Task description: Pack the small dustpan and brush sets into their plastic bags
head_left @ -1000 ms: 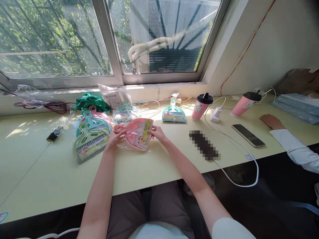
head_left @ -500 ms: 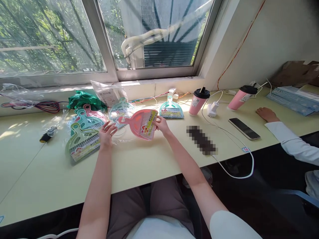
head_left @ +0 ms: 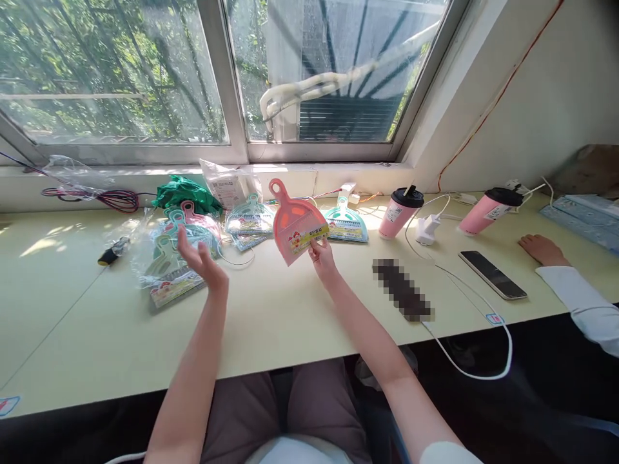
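Note:
A pink mini dustpan-and-brush set with a yellow label is held upright above the table, handle pointing up. My right hand pinches it at the lower right edge, by the label. To the left, my left hand is raised with fingers stretched out and nothing in it. Behind that hand lies a pile of wrapped sets, among them a green dustpan set, partly hidden by the hand. At the back are a teal dustpan set and another teal dustpan set, the latter partly behind the pink one.
A green plastic bag and bundled cables lie by the window. Two pink cups, one here, a charger, a phone and a white cable stand right. Another person's hand rests at far right. A black-and-yellow tool lies left.
The pink dustpan set has turned from handle-left to handle-up in my right hand. My left hand has opened out and risen slightly. The view has shifted a little left.

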{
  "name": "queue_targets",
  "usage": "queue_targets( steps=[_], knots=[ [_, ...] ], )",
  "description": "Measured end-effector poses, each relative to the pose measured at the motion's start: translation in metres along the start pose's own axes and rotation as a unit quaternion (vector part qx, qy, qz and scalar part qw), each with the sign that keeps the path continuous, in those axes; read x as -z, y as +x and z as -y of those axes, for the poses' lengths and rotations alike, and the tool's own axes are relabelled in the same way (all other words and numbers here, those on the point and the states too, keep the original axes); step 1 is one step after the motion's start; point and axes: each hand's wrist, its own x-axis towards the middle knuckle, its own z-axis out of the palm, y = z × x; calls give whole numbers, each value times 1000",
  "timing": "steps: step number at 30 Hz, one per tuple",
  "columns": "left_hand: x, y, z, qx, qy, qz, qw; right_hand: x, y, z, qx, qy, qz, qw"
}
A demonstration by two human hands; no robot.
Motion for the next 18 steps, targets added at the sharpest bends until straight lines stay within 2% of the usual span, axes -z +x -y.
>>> queue_targets(
  steps=[1,2,4,5,7,10,12,13,15,18],
  knots=[
    [-10,-8,9,33,-20,29,999,-4,-2,-3,-12,-22,28,999],
    [-20,-15,19,100,-30,87,991,-6,-3,-6,-24,-54,56,997],
    [-32,-20,37,201,-15,172,964,-7,-3,-7,-43,-153,98,983],
    [-34,-19,45,229,-2,159,960,-4,-2,-6,-44,-219,103,969],
    [-29,-12,57,221,4,100,970,5,1,-1,-27,-383,67,921],
    [-14,4,64,159,-33,41,986,22,6,10,31,-618,-45,784],
    [-9,13,66,151,-82,15,985,28,7,16,63,-701,-100,704],
    [-8,16,66,156,-104,6,982,29,8,18,78,-721,-114,679],
    [-12,20,67,165,-125,5,978,27,6,22,122,-736,-138,651],
    [-22,12,67,139,-106,80,981,18,-2,22,253,-723,-116,633]
  ],
)
